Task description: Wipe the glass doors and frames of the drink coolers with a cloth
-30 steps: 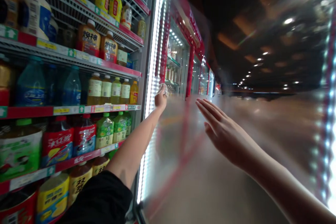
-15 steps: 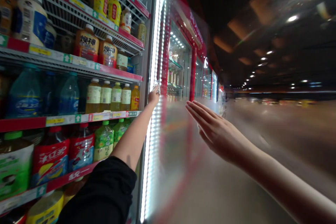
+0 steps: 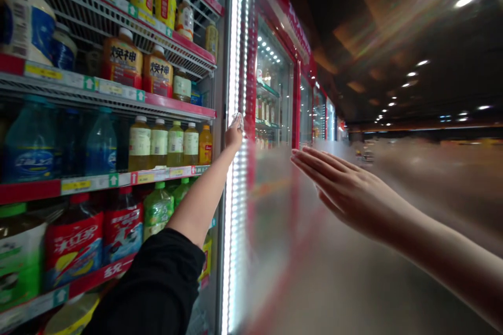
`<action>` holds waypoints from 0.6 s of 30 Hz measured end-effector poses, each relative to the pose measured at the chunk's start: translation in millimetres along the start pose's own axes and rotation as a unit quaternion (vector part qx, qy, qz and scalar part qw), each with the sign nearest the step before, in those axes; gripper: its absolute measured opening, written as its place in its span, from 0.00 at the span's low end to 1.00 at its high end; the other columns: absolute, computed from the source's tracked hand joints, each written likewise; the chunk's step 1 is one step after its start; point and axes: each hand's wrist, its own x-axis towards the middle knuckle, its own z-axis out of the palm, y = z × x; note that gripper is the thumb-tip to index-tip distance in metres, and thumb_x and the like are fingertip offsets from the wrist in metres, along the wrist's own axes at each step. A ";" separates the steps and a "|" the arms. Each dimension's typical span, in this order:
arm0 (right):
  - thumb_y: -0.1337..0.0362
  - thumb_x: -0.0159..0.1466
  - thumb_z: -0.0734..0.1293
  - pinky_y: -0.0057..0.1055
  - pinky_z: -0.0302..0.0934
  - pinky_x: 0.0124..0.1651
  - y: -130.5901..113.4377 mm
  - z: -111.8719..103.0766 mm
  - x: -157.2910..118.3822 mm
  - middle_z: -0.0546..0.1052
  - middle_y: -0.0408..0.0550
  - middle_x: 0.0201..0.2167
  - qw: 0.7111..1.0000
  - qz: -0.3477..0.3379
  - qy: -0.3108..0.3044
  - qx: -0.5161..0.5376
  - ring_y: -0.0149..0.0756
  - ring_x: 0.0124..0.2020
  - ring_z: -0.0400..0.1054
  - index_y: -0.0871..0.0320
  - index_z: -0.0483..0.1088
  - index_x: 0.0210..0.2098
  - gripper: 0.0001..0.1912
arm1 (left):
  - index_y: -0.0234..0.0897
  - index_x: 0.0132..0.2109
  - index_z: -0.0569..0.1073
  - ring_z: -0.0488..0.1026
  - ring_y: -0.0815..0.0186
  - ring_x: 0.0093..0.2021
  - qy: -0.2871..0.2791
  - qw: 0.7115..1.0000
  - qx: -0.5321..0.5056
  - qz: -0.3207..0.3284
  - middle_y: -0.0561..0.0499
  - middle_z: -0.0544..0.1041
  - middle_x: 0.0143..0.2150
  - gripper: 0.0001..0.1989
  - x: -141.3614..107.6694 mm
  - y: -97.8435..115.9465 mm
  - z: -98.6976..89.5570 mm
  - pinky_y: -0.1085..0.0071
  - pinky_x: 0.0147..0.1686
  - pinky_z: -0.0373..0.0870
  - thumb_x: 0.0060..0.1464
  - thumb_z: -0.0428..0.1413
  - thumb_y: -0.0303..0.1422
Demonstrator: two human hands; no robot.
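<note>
With fingers closed, my left hand (image 3: 234, 137) reaches up to the bright light strip (image 3: 231, 178) along the cooler's edge. A small whitish cloth (image 3: 238, 120) is bunched in its fingers, up against the strip. My right hand (image 3: 341, 178) is stretched out flat on the other side, fingers straight and side by side, thumb beneath. It holds nothing that shows. Its palm faces left, towards a hazy see-through door pane (image 3: 271, 220); whether it touches the pane I cannot tell.
Drink bottles fill the cooler shelves (image 3: 165, 108) to my left, among them orange-labelled bottles (image 3: 122, 60) and red-labelled bottles (image 3: 74, 241). Red-framed coolers (image 3: 295, 99) run away ahead. Blurred floor (image 3: 353, 282) lies to the right.
The view has shifted slightly. Both hands appear a little further right in the picture, and the left hand with the cloth stays at the light strip.
</note>
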 end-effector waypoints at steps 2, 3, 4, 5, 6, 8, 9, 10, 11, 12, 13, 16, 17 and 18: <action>0.76 0.71 0.64 0.52 0.68 0.76 5.7 4.3 -4.8 0.63 0.47 0.79 1.000 -0.006 -0.003 -0.006 0.49 0.77 0.64 0.45 0.34 0.85 0.52 | 0.46 0.77 0.68 0.62 0.58 0.81 0.004 1.000 0.009 -0.007 0.53 0.62 0.81 0.41 -24.1 -0.5 2.0 0.57 0.81 0.57 0.62 0.54 0.16; 0.76 0.72 0.64 0.53 0.68 0.76 8.4 6.9 -7.3 0.63 0.48 0.79 1.000 -0.010 -0.005 -0.015 0.49 0.77 0.64 0.45 0.33 0.85 0.52 | 0.46 0.78 0.68 0.61 0.59 0.81 0.003 1.000 0.011 -0.005 0.52 0.61 0.81 0.41 -35.6 1.0 2.7 0.58 0.82 0.57 0.62 0.53 0.15; 0.75 0.72 0.64 0.53 0.68 0.76 11.0 9.8 -9.8 0.64 0.49 0.79 1.000 -0.016 -0.009 -0.024 0.49 0.77 0.64 0.47 0.32 0.85 0.52 | 0.46 0.78 0.68 0.60 0.61 0.81 -0.002 1.000 0.009 0.004 0.53 0.60 0.81 0.41 -46.1 3.3 3.3 0.58 0.82 0.56 0.62 0.51 0.14; 0.75 0.73 0.65 0.54 0.69 0.75 13.5 12.7 -12.2 0.64 0.51 0.79 0.999 -0.022 -0.012 -0.035 0.50 0.77 0.65 0.48 0.32 0.85 0.52 | 0.48 0.77 0.68 0.59 0.63 0.82 -0.013 1.000 0.003 0.020 0.55 0.60 0.81 0.42 -55.0 6.0 3.9 0.58 0.82 0.56 0.62 0.51 0.14; 0.75 0.73 0.64 0.54 0.69 0.74 16.0 15.3 -14.6 0.65 0.53 0.78 0.999 -0.027 -0.016 -0.044 0.50 0.77 0.65 0.50 0.32 0.85 0.51 | 0.51 0.77 0.68 0.58 0.65 0.82 -0.024 0.999 -0.005 0.033 0.57 0.60 0.81 0.42 -62.5 8.9 4.4 0.58 0.83 0.54 0.62 0.50 0.13; 0.74 0.74 0.64 0.54 0.69 0.74 20.5 19.2 -18.7 0.66 0.55 0.78 0.998 -0.033 -0.023 -0.054 0.50 0.77 0.65 0.52 0.33 0.85 0.49 | 0.55 0.75 0.70 0.57 0.66 0.82 -0.030 0.999 -0.019 0.033 0.61 0.61 0.81 0.42 -74.3 13.6 5.4 0.59 0.83 0.53 0.61 0.50 0.13; 0.74 0.74 0.64 0.54 0.69 0.74 22.5 20.0 -20.4 0.66 0.55 0.78 0.998 -0.033 -0.025 -0.054 0.49 0.77 0.65 0.53 0.35 0.85 0.48 | 0.55 0.75 0.70 0.57 0.65 0.82 -0.023 0.999 -0.022 0.019 0.60 0.61 0.81 0.42 -79.6 14.9 6.1 0.58 0.83 0.53 0.62 0.51 0.13; 0.74 0.74 0.64 0.54 0.69 0.75 24.1 20.2 -21.9 0.65 0.54 0.78 0.998 -0.032 -0.026 -0.053 0.49 0.77 0.65 0.53 0.37 0.85 0.47 | 0.55 0.75 0.70 0.57 0.63 0.82 -0.011 1.000 -0.022 -0.002 0.59 0.61 0.81 0.42 -85.0 15.6 6.9 0.57 0.83 0.53 0.62 0.52 0.14; 0.74 0.74 0.64 0.54 0.68 0.75 25.4 19.7 -23.2 0.65 0.54 0.78 0.998 -0.029 -0.026 -0.051 0.49 0.77 0.65 0.53 0.39 0.85 0.47 | 0.54 0.76 0.69 0.58 0.60 0.82 0.000 1.000 -0.019 -0.024 0.57 0.62 0.81 0.41 -90.9 15.8 8.1 0.55 0.83 0.53 0.62 0.53 0.15; 0.74 0.74 0.64 0.54 0.68 0.75 26.4 18.6 -24.2 0.65 0.54 0.78 0.998 -0.025 -0.026 -0.050 0.49 0.77 0.64 0.53 0.41 0.85 0.46 | 0.53 0.77 0.68 0.58 0.58 0.82 0.008 0.999 -0.015 -0.042 0.55 0.62 0.81 0.41 -97.2 15.9 9.6 0.53 0.82 0.54 0.62 0.54 0.16; 0.73 0.74 0.64 0.54 0.68 0.75 27.0 17.1 -25.0 0.66 0.54 0.78 0.998 -0.023 -0.027 -0.049 0.49 0.77 0.64 0.53 0.42 0.85 0.45 | 0.52 0.77 0.67 0.59 0.56 0.82 0.014 0.998 -0.011 -0.056 0.54 0.63 0.81 0.42 -103.5 16.3 11.5 0.51 0.82 0.54 0.62 0.55 0.16; 0.73 0.75 0.64 0.54 0.68 0.75 27.0 10.8 -27.2 0.66 0.55 0.77 0.998 -0.023 -0.034 -0.053 0.49 0.77 0.65 0.55 0.43 0.85 0.44 | 0.50 0.76 0.70 0.57 0.59 0.83 0.011 0.999 -0.015 -0.048 0.54 0.63 0.81 0.41 -118.7 20.2 17.4 0.56 0.82 0.53 0.61 0.53 0.14; 0.73 0.75 0.64 0.53 0.68 0.76 26.2 8.1 -28.5 0.66 0.55 0.77 0.998 -0.024 -0.034 -0.054 0.49 0.77 0.65 0.55 0.42 0.85 0.44 | 0.49 0.75 0.71 0.55 0.61 0.83 0.002 0.999 -0.023 -0.029 0.54 0.63 0.81 0.41 -121.8 22.3 18.7 0.59 0.83 0.52 0.61 0.51 0.13; 0.73 0.75 0.64 0.53 0.68 0.75 25.0 4.9 -30.4 0.67 0.55 0.77 0.998 -0.025 -0.032 -0.055 0.49 0.77 0.65 0.54 0.40 0.85 0.45 | 0.49 0.75 0.73 0.54 0.63 0.83 -0.008 0.999 -0.033 -0.015 0.55 0.63 0.82 0.40 -123.8 24.4 19.2 0.61 0.83 0.50 0.61 0.50 0.13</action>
